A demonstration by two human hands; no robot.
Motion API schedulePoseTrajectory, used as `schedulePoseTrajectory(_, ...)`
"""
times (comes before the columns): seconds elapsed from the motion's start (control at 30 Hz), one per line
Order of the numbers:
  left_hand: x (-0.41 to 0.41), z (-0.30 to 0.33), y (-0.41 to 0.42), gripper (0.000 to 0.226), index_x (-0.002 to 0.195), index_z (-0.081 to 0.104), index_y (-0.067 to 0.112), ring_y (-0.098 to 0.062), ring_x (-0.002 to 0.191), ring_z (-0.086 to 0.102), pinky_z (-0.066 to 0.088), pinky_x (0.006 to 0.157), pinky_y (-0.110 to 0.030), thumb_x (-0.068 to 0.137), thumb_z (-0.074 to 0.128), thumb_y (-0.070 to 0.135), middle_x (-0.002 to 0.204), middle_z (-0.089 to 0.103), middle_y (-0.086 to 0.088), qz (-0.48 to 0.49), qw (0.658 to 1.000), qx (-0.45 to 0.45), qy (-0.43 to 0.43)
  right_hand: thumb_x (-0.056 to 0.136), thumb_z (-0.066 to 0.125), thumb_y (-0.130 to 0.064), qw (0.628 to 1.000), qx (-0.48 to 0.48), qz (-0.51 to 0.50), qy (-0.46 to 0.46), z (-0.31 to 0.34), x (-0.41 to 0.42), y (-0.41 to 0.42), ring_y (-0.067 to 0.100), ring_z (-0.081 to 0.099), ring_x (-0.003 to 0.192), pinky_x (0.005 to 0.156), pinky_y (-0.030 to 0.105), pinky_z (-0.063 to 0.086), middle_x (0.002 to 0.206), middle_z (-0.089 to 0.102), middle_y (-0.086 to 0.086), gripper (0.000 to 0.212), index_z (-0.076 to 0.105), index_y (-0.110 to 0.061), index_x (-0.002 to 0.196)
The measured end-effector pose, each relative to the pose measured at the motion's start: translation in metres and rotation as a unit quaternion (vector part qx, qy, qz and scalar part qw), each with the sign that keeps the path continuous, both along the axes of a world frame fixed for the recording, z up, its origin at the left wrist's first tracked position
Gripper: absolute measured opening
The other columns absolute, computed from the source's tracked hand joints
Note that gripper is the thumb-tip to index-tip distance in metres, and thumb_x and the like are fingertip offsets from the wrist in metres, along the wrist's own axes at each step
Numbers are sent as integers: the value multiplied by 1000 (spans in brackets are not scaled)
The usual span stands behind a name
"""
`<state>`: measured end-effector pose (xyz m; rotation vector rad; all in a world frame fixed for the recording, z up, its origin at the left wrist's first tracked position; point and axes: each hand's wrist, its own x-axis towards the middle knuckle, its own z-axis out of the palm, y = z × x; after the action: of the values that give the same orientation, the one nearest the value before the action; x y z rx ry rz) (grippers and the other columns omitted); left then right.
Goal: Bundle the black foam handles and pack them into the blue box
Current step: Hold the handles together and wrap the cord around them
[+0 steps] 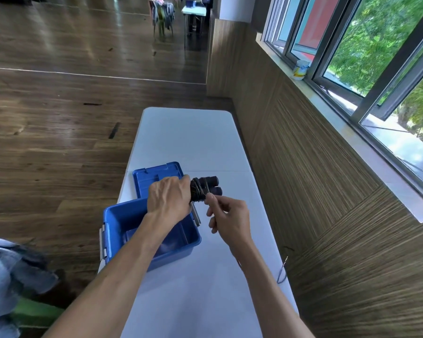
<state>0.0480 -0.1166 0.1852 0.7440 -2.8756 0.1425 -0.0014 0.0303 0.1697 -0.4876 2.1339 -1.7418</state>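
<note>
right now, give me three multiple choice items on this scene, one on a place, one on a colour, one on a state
1. Where does the box lid lie?
A. on the table beyond the blue box
B. on the floor
C. on the windowsill

2. What colour is the table?
A. brown
B. white
C. green

3. What is the left hand doing?
A. resting flat on the table
B. gripping the bundle of black foam handles
C. hanging empty

A: the lid lies flat behind the blue box.
B: its top is white.
B: its fingers curl round the bundle of black foam handles while the right hand pinches the cord.
</note>
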Motion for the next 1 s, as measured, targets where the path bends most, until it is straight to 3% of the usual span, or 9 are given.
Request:
schedulePoseTrajectory(0.23,3,8,1,22,100,55,18,-22,68,48,34,60,-33,83,68,21,79,60,2,-3,999,26,44,99,62,-41,976,-81,137,-150,0,-3,9,16,31,51,52,33,19,64,49,8,44,70,-6,74)
schedulePoseTrajectory(0.33,6,12,-2,21,97,54,19,-21,67,48,34,59,-33,81,68,21,77,57,4,-30,996,34,72,94,60,-58,975,-20,165,-148,-4,-9,11,15,30,52,53,31,20,62,46,8,58,70,-6,70)
schedulePoseTrajectory(0.4,7,14,-5,19,96,55,19,-21,68,48,32,59,-32,80,66,21,78,57,6,-60,994,45,85,89,61,-64,972,18,175,-158,-7,-16,14,16,24,52,54,31,17,59,34,6,62,65,-6,66)
schedulePoseTrajectory(0.5,11,12,-9,18,93,59,21,-23,71,58,34,57,-31,76,64,18,77,63,6,-117,986,60,105,89,72,-48,952,-14,234,-197,-13,-33,27,14,22,53,52,25,22,60,27,1,45,63,-10,67)
schedulePoseTrajectory(0.63,12,6,-8,20,89,61,21,-22,71,59,45,54,-31,72,62,11,72,62,7,-206,971,58,111,92,67,-6,918,-22,305,-250,-15,-58,41,15,45,60,59,25,38,75,54,10,11,74,-2,85)
schedulePoseTrajectory(0.7,12,3,-5,21,91,61,22,-21,70,58,44,55,-30,73,61,12,74,62,7,-236,965,49,100,89,65,8,930,83,306,-189,-9,-69,42,17,50,57,57,28,39,69,61,11,23,75,-7,74)
schedulePoseTrajectory(0.83,13,-7,3,23,92,63,22,-21,70,59,38,54,-29,72,64,12,74,63,7,-262,960,44,87,80,64,5,912,290,288,-1,10,-84,37,10,39,47,55,27,33,45,48,-9,43,64,-21,46)
schedulePoseTrajectory(0.93,10,-11,11,23,88,62,23,-19,68,57,47,54,-31,71,68,10,71,60,8,-278,958,33,59,80,61,10,895,317,308,56,21,-89,30,9,51,59,62,24,44,60,65,-9,39,76,-24,67)
schedulePoseTrajectory(1.0,8,-13,15,23,87,63,23,-19,66,57,49,55,-32,70,70,9,71,61,7,-279,959,29,40,84,65,7,886,335,310,81,29,-91,26,7,61,67,68,24,53,76,76,0,26,81,-14,84)
